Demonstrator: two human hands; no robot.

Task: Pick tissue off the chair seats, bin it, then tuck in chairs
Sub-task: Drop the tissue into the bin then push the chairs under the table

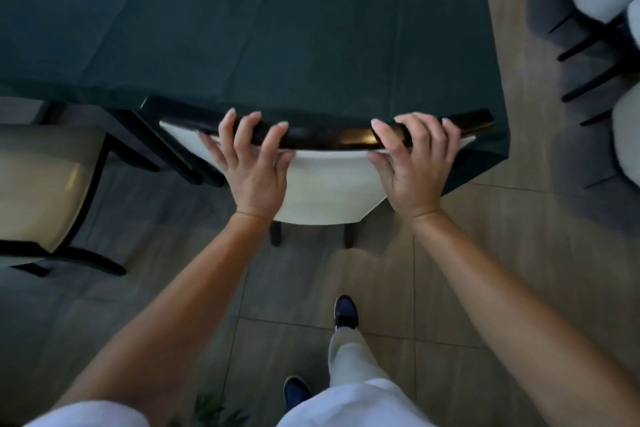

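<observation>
Both hands, left hand [254, 166] and right hand [414, 163], are curled over the rail [322, 135], which is set parallel to the table [277, 28] edge. The table is met just beyond the rail.

Both hands grip the dark top rail of a chair [329, 184]: left hand [254, 166], right hand [415, 163]. Its seat sits under the green-clothed surface [277, 28].

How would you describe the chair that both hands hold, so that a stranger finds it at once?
Start at the big table with the dark green cloth. At its near edge stands the chair with a glossy black top rail and cream back, gripped by the left hand and right hand. Unlike the pulled-out chair beside it, its seat is hidden under the cloth.
</observation>
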